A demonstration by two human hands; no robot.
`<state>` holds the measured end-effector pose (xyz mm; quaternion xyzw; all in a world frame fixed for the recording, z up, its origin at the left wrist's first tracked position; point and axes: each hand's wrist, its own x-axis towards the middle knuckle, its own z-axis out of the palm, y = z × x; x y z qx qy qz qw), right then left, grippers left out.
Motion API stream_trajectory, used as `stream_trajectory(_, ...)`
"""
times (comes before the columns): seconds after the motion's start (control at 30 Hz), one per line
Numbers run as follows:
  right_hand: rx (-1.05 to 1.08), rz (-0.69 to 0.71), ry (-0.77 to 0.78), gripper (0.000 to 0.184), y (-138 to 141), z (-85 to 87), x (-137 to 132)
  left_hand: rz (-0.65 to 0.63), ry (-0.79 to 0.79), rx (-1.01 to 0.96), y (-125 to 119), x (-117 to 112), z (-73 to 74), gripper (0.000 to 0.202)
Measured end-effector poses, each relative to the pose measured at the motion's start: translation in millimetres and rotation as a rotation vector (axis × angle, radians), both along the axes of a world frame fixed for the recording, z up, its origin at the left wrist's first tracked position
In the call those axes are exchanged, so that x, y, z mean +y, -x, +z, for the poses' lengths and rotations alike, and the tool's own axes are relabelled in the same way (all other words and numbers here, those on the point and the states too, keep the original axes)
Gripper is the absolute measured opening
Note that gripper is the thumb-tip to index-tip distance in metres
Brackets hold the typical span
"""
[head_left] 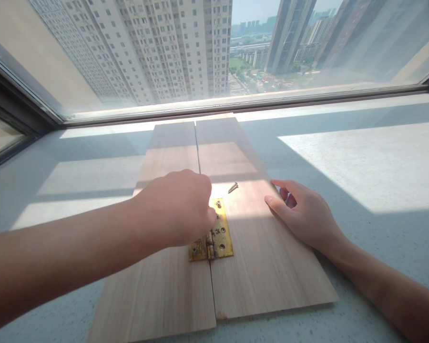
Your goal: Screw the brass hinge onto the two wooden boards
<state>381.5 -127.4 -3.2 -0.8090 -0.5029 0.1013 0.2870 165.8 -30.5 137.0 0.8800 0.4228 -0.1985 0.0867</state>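
Observation:
Two pale wooden boards lie side by side, the left board (157,295) and the right board (271,271), with a narrow seam between them. A worn brass hinge (227,238) spans the seam. My left hand (180,205) is closed above the hinge, covering much of its left leaf; its fingertips, and anything in them, are hidden. A screw head (218,204) shows in the right leaf's top hole. Loose screws (233,187) rest on the right board beyond the hinge. My right hand (303,214) grips that board's right edge, thumb and forefinger touching it.
The boards lie on a pale speckled windowsill (389,247) crossed by sunlight and shadow. A window frame (257,103) runs behind their far ends, with tall buildings (171,47) outside the glass. A dark frame post (28,105) stands at the left.

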Motion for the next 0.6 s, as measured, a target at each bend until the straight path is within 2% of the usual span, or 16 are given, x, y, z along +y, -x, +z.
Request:
stream_trajectory(0.1, -0.004, 0.001, 0.002, 0.051, 0, 0.0, 0, -0.09, -0.087, 0.089, -6, -2, 0.9, 0.041)
stream_trajectory(0.23, -0.013, -0.004, 0.001, 0.052, 0, -0.5, 1, -0.407, -0.237, 0.138, -10, -4, 2.0, 0.037)
stream_trajectory(0.33, -0.013, -0.007, -0.004, 0.052, 1, -0.7, 1, -0.572, -0.256, 0.184, -10, -2, 3.3, 0.034)
stream_trajectory(0.47, -0.011, -0.01, -0.006, 0.052, 1, -0.7, 1, -0.698, -0.233, 0.202, -9, 4, 4.9, 0.029)
stream_trajectory(0.6, -0.014, -0.014, -0.003, 0.053, 2, -0.8, 1, -0.762, -0.198, 0.223, -7, 9, 2.9, 0.027)
